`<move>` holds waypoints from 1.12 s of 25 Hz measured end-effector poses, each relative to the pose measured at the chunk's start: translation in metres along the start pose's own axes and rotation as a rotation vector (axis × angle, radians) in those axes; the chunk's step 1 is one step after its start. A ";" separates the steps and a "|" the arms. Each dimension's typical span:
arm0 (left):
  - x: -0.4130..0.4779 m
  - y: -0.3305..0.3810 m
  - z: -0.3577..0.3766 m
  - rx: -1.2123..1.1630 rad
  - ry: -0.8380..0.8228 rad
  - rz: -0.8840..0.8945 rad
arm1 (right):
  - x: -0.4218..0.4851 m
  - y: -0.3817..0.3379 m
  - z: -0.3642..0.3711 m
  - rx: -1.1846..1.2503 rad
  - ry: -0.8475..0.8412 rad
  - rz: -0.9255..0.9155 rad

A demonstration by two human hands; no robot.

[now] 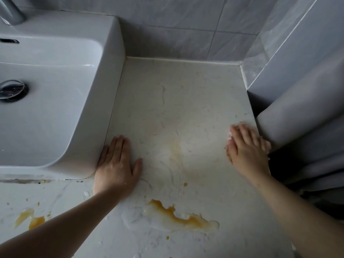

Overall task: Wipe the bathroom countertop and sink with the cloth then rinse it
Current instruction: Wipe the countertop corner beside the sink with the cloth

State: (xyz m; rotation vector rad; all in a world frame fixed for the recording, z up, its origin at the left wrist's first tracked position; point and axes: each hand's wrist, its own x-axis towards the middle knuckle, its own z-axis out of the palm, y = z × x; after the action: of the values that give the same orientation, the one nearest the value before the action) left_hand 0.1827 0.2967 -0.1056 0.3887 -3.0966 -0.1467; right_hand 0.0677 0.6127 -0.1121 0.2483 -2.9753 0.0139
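My left hand (116, 164) lies flat on the pale marbled countertop (178, 101), fingers straight, its edge against the front corner of the white sink (55, 112). My right hand (245, 146) presses flat near the countertop's right edge; a little white cloth (268, 146) peeks out from under its fingers, mostly hidden. An orange-brown spill with foamy liquid (178, 216) lies near the front, a fainter orange smear (176, 151) between the hands, and another orange patch (31, 219) at the front left.
The sink's chrome drain (13, 90) and the tap base (11, 12) sit at the far left. Grey wall tiles (176, 30) close the back and right. A grey curtain (307, 118) hangs just beyond the right edge.
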 end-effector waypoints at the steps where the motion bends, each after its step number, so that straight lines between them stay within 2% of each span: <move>1: 0.000 0.000 0.000 0.003 0.002 0.000 | 0.014 0.001 0.003 0.042 0.005 0.160; 2: 0.001 0.000 0.000 0.010 -0.001 0.004 | 0.024 -0.015 0.002 0.074 0.009 0.248; 3: 0.001 0.000 0.000 0.014 -0.005 0.006 | 0.022 -0.041 0.000 0.091 0.028 0.247; 4: 0.001 0.000 -0.001 0.015 -0.005 0.006 | 0.012 -0.068 -0.001 0.098 0.060 0.152; 6: 0.000 0.000 -0.001 0.014 -0.004 0.003 | -0.026 -0.097 -0.005 0.096 0.049 -0.187; 8: -0.001 -0.001 -0.001 0.010 -0.001 0.001 | -0.047 -0.077 -0.010 0.067 -0.019 -0.386; 9: 0.000 -0.001 -0.001 0.005 0.005 0.000 | -0.042 -0.058 -0.008 0.043 -0.003 -0.372; 11: 0.000 -0.001 0.001 -0.003 0.014 0.003 | -0.013 -0.028 0.001 0.005 0.049 -0.125; 13: 0.000 0.000 0.001 -0.006 0.029 0.002 | 0.023 -0.034 0.006 0.058 0.068 0.147; 14: 0.000 0.000 0.002 -0.004 0.033 0.001 | 0.034 -0.055 0.007 0.097 0.057 0.173; 16: 0.000 0.000 0.003 -0.005 0.037 -0.001 | 0.029 -0.115 0.005 0.135 0.088 0.001; 18: -0.001 -0.001 0.003 -0.009 0.038 -0.001 | -0.001 -0.144 0.001 0.158 0.114 -0.311; 20: -0.001 -0.002 0.003 -0.010 0.029 0.000 | -0.020 -0.121 -0.005 0.154 0.055 -0.515; 21: -0.001 -0.002 0.003 -0.006 0.025 -0.001 | -0.018 -0.100 -0.003 0.132 0.057 -0.526; 22: -0.001 -0.002 0.003 -0.004 0.019 -0.001 | -0.008 -0.079 0.001 0.090 0.076 -0.457; 25: 0.000 -0.001 0.002 -0.011 0.029 0.001 | 0.038 -0.062 0.009 0.035 0.109 -0.048; 26: 0.000 -0.001 0.002 -0.012 0.030 0.004 | 0.048 -0.080 0.010 0.066 0.090 0.001; 28: 0.000 -0.001 0.002 -0.016 0.033 0.009 | 0.043 -0.133 0.006 0.141 0.061 -0.115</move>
State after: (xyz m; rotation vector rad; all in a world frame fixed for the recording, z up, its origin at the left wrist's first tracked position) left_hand 0.1826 0.2956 -0.1076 0.3733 -3.0622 -0.1638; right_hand 0.0467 0.4748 -0.1114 0.4271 -2.8975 0.2145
